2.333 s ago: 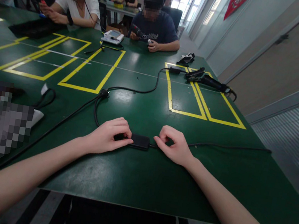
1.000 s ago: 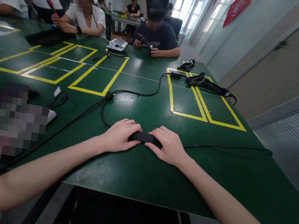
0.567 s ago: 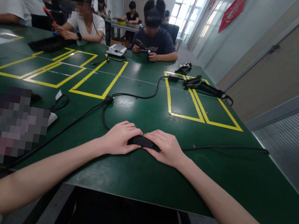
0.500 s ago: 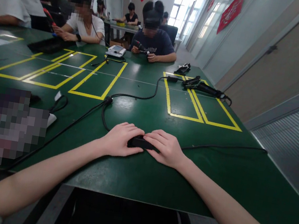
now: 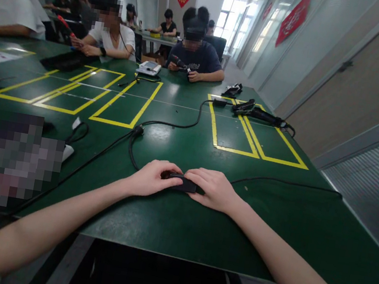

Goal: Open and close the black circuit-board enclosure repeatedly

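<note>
A black power adapter [image 5: 186, 184], a small oblong brick, lies on the green table in front of me, partly covered by my fingers. My left hand [image 5: 154, 178] grips its left end, with the thumb along the near face and the fingers over the far side. Around the right end my right hand [image 5: 211, 189] is closed, fingers on top and thumb low at the near edge. From beside my left hand a black cable [image 5: 132, 152] runs up to a plug [image 5: 138, 130]. Another thin cable [image 5: 288, 182] leads off to the right from behind my right hand.
Yellow tape outlines [image 5: 235, 151] mark the green table [image 5: 175, 227]. A black corded tool [image 5: 264, 116] lies at the far right, a white device [image 5: 148, 68] at the back. Blurred-out items [image 5: 12, 161] lie at left. Across the table a person [image 5: 198, 58] sits working.
My left thumb has moved up onto the adapter's near face, and more of the adapter shows between my hands. The view has shifted slightly.
</note>
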Demonstrator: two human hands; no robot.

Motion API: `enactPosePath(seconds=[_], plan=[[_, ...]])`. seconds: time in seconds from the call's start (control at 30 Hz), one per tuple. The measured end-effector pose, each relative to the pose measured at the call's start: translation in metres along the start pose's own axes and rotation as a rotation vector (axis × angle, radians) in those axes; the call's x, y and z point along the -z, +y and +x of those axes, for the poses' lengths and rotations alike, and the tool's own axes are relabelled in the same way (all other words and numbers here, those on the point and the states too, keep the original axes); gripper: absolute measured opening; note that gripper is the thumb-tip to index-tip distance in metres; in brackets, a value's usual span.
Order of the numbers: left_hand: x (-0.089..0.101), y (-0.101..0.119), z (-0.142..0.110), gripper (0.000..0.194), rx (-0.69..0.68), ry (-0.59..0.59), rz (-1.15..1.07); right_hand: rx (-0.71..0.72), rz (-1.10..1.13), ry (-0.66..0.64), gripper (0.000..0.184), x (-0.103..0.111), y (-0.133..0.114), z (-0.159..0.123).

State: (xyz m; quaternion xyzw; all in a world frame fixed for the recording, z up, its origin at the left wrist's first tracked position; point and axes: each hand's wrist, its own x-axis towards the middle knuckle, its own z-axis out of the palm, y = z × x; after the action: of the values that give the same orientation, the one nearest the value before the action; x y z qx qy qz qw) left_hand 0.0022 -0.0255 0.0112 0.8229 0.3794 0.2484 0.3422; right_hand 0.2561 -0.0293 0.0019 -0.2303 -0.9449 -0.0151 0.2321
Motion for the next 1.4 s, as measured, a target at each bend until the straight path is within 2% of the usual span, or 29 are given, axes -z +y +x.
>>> enactPosePath(seconds=[0.1,0.2,0.27,0.4,0.47,0.63,0.73,0.8,0.87,0.97,1.03,1.1,1.2,1.3,1.4], plan=[[0.001,-0.003,-0.002,0.03,-0.117,0.067,0.154,-0.141,0.147,-0.026,0.047,0.001,-0.001,0.001],[0.002,-0.005,-0.002,0.032,-0.205,0.074,0.263,-0.254,0.258,-0.045,0.034,-0.001,0.001,0.001],[0.002,-0.006,-0.002,0.035,-0.201,0.072,0.307,-0.285,0.287,-0.044,0.026,-0.002,0.004,0.0],[0.003,-0.007,-0.003,0.032,-0.11,0.075,0.353,-0.3,0.251,-0.024,0.025,-0.002,0.008,-0.002],[0.002,-0.007,-0.003,0.031,-0.109,0.078,0.372,-0.292,0.241,-0.022,0.028,0.0,0.008,-0.002],[0.001,-0.008,-0.002,0.029,-0.175,0.09,0.39,-0.24,0.22,-0.094,0.064,-0.001,0.001,0.0],[0.003,-0.008,-0.001,0.027,-0.23,0.112,0.401,-0.235,0.227,-0.12,0.06,-0.004,0.002,0.0],[0.006,-0.008,-0.001,0.026,-0.305,0.179,0.403,-0.267,0.265,-0.081,0.055,-0.003,0.007,-0.002],[0.011,-0.007,-0.002,0.026,-0.419,0.279,0.397,-0.34,0.324,0.014,0.052,0.001,0.017,-0.006],[0.016,-0.003,-0.004,0.028,-0.567,0.364,0.381,-0.539,0.457,0.266,0.052,0.013,0.037,-0.014],[0.016,-0.001,-0.005,0.026,-0.597,0.325,0.362,-0.682,0.548,0.46,0.055,0.024,0.053,-0.02],[0.014,0.0,-0.005,0.023,-0.584,0.231,0.331,-0.797,0.626,0.632,0.059,0.038,0.068,-0.029],[0.01,-0.001,-0.005,0.019,-0.536,0.113,0.275,-0.868,0.726,0.855,0.058,0.06,0.086,-0.043],[0.008,-0.003,-0.005,0.02,-0.49,0.068,0.251,-0.875,0.802,0.99,0.044,0.076,0.1,-0.057],[0.007,-0.004,-0.006,0.022,-0.43,0.034,0.255,-0.984,0.83,1.07,0.042,0.08,0.111,-0.068]])
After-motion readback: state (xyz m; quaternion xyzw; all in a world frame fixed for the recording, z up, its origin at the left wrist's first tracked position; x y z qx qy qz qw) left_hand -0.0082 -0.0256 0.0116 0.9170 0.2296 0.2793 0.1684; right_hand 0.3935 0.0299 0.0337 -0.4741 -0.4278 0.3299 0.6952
